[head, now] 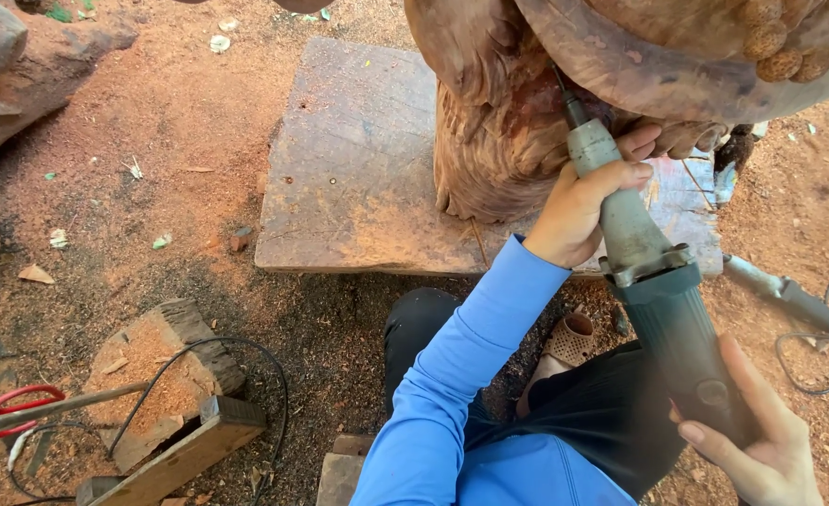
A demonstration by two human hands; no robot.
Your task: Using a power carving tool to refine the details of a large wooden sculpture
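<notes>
The left hand (588, 201) is gripping the grinder (653, 290) by its neck, fingers wrapped tight, while the right hand (756, 440) is cradling its body, near right. The bit is meeting the carving (508, 141) at far centre; steady, light pressure would suit best.

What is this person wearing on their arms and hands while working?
The left arm is covered by a bright blue long sleeve, close-fitting, ending at the wrist. Both the left hand and the right hand are bare: no gloves, rings or watch show. The right arm itself is out of view, so its sleeve cannot be told.
</notes>
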